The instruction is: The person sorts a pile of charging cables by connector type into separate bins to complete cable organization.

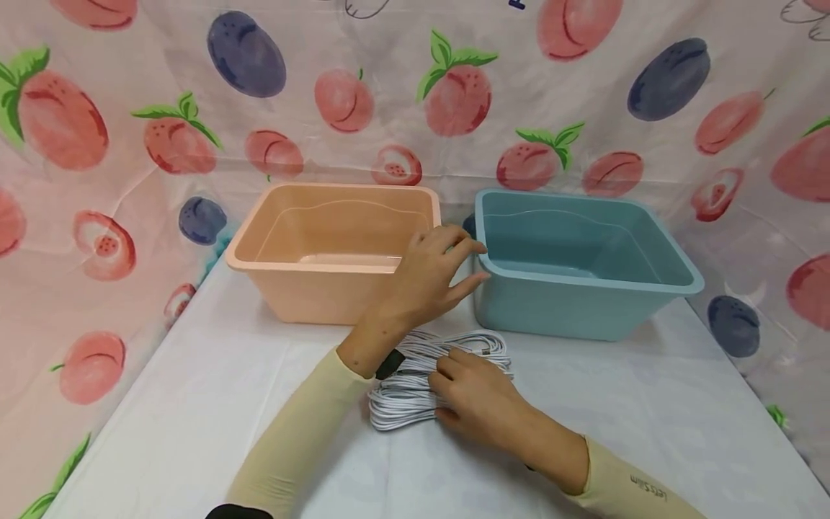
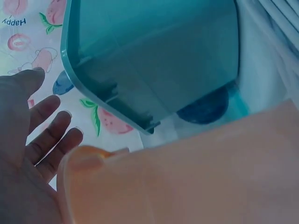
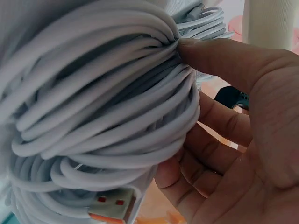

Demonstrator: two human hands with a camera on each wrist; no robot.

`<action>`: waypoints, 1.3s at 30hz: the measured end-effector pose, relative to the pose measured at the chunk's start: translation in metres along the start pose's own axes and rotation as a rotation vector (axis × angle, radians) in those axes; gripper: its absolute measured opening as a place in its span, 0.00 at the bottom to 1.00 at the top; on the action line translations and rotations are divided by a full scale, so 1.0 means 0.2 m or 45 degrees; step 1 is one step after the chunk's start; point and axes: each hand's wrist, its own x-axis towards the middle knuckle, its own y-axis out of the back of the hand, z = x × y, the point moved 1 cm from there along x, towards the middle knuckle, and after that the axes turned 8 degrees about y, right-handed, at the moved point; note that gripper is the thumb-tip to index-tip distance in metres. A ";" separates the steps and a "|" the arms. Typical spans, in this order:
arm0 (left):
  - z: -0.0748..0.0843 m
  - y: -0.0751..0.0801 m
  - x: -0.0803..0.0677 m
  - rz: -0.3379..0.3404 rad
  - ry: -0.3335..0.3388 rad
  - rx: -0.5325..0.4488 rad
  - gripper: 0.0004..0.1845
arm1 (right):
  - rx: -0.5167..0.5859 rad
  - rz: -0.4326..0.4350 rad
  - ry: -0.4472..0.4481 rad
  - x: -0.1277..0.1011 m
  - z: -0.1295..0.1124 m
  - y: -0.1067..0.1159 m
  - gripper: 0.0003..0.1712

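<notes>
Your right hand [image 1: 480,404] grips the white cable bundle [image 1: 415,389]; your left hand [image 1: 431,277], fingers open, seemingly touches the orange tub [image 1: 292,288].

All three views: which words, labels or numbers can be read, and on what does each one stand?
"Happy", seen upside down: printed on the fruit-pattern cloth, left wrist view.
Small print on the right sleeve, head view: too small to read surely.
Dark blue mark at the cloth's top edge, head view: cut off, unreadable.
Peach tub, blue tub, white cable: no text.
</notes>
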 end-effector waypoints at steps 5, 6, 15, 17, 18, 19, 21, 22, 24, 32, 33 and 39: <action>0.03 -0.03 0.02 -0.035 -0.008 0.050 0.20 | -0.011 -0.022 -0.005 0.00 -0.01 0.01 0.18; 0.04 -0.03 0.02 -0.044 -0.007 0.062 0.20 | -0.013 -0.022 -0.004 0.01 -0.01 0.01 0.18; 0.09 -0.07 0.06 -0.152 0.011 0.099 0.22 | -0.048 0.003 0.012 0.01 -0.03 0.00 0.17; 0.10 -0.08 0.07 -0.152 0.003 0.103 0.21 | -0.060 0.010 0.013 0.01 -0.03 0.00 0.17; 0.11 -0.09 0.07 -0.149 -0.004 0.108 0.21 | -0.067 0.011 0.015 0.01 -0.03 0.00 0.17; 0.11 -0.09 0.08 -0.146 -0.010 0.107 0.21 | -0.072 0.012 0.016 0.01 -0.03 0.00 0.17; 0.12 -0.10 0.08 -0.138 -0.021 0.113 0.19 | -0.082 0.011 0.016 0.01 -0.03 0.00 0.17; 0.12 -0.10 0.09 -0.135 -0.027 0.113 0.19 | -0.087 0.012 0.015 0.02 -0.03 0.00 0.17; 0.13 -0.11 0.09 -0.133 -0.041 0.110 0.16 | -0.098 0.012 0.012 0.02 -0.03 0.00 0.17; 0.14 -0.13 0.09 -0.146 -0.054 0.062 0.11 | -0.133 0.030 0.018 0.01 -0.04 -0.01 0.14; 0.14 -0.13 0.09 -0.149 -0.049 0.063 0.11 | -0.136 0.033 0.023 0.01 -0.04 -0.01 0.14; 0.15 -0.13 0.09 -0.159 -0.023 0.062 0.11 | -0.149 0.055 0.050 0.00 -0.04 0.00 0.13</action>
